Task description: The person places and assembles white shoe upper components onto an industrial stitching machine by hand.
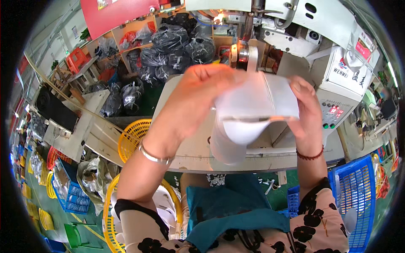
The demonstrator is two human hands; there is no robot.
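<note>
Both of my hands are raised over the machine table (185,143), below the machine head. Between them they hold a white, smooth, flexible piece (253,99) with a narrow seam line running down it. My left hand (198,97) grips its left side, with the fingers bent and partly blurred. My right hand (306,101) has thumb and fingers closed on its right edge. The piece's near edge curves open, and a paler flap (230,147) hangs from it toward the table. The fingertips behind the piece are hidden.
Just behind the piece is a machine wheel (243,54). A control box (339,88) with lit red digits stands at the right. A yellow basket (110,223) with white pieces is by my left arm, a blue crate (358,202) by my right. Black bags (168,40) are piled behind.
</note>
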